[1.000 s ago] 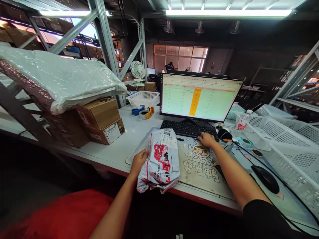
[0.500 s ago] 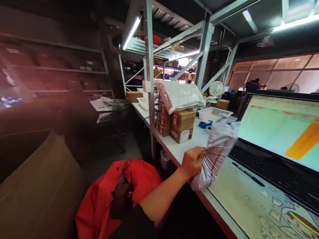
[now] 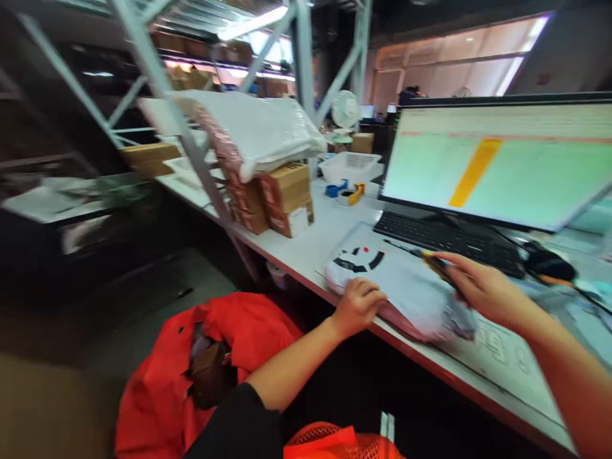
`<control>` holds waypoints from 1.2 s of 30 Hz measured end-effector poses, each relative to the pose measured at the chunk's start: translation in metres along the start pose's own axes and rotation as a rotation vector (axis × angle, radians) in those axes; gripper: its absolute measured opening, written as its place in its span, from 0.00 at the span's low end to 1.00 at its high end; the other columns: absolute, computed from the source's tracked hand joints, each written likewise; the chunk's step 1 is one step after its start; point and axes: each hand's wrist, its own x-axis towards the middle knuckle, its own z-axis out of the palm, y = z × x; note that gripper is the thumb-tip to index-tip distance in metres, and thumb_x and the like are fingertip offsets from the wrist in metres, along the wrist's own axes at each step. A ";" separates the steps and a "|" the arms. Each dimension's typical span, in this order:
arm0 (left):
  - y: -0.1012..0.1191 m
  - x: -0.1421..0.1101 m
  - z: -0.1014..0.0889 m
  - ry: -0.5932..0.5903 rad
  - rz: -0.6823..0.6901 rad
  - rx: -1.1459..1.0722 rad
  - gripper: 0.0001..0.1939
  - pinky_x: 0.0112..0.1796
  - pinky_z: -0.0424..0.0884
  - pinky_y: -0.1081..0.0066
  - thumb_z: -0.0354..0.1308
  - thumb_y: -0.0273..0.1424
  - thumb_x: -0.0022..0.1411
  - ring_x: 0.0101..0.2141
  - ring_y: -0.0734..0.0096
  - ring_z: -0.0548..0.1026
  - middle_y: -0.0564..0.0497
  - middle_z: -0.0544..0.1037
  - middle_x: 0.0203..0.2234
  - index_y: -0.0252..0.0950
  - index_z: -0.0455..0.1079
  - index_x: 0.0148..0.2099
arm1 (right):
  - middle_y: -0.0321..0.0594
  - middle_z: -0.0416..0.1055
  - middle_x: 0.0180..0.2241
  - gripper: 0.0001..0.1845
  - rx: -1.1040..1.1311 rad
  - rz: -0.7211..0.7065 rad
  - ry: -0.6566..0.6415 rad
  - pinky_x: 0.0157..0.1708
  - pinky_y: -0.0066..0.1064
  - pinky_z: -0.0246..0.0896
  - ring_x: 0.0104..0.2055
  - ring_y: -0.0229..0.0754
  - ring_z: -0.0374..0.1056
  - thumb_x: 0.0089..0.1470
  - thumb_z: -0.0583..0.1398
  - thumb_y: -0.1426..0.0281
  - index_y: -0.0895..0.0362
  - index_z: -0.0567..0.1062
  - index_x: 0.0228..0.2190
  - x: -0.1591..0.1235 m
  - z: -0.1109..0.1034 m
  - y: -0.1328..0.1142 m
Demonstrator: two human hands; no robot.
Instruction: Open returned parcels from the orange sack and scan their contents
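left hand (image 3: 358, 307) grips parcel's (image 3: 406, 290) near side by counter's (image 3: 329, 220) front edge, likely to steady it; right hand (image 3: 488, 290) clasps yellow-black cutter (image 3: 440, 268).

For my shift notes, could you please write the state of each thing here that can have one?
Monitor: on.
Parcel: lying flat, left hand at its edge.
Tool: held in right hand, tip unclear.
Red cloth: gaping, something brown inside.
Boxes: stacked under a white bundle.
Light: lit.
Fan: too blurred to tell whether running.
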 end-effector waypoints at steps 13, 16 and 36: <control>-0.003 0.008 -0.005 0.062 0.026 -0.093 0.06 0.46 0.70 0.61 0.60 0.24 0.71 0.42 0.63 0.72 0.49 0.77 0.37 0.40 0.76 0.46 | 0.45 0.79 0.57 0.24 -0.086 0.004 -0.521 0.57 0.36 0.69 0.55 0.49 0.76 0.68 0.52 0.72 0.54 0.80 0.59 0.018 -0.014 -0.037; -0.001 0.017 -0.017 -0.012 0.011 -0.094 0.05 0.45 0.70 0.62 0.59 0.26 0.73 0.42 0.63 0.73 0.49 0.78 0.37 0.39 0.76 0.44 | 0.44 0.79 0.57 0.25 -0.062 0.057 -0.545 0.57 0.39 0.71 0.55 0.50 0.77 0.69 0.51 0.68 0.54 0.80 0.59 -0.053 -0.055 0.002; -0.026 0.101 -0.006 -0.553 0.161 -0.063 0.12 0.48 0.68 0.61 0.55 0.33 0.75 0.42 0.60 0.73 0.46 0.79 0.36 0.35 0.75 0.39 | 0.49 0.75 0.58 0.23 -0.076 0.085 0.247 0.65 0.50 0.62 0.62 0.53 0.69 0.69 0.51 0.66 0.56 0.75 0.59 -0.073 0.018 0.050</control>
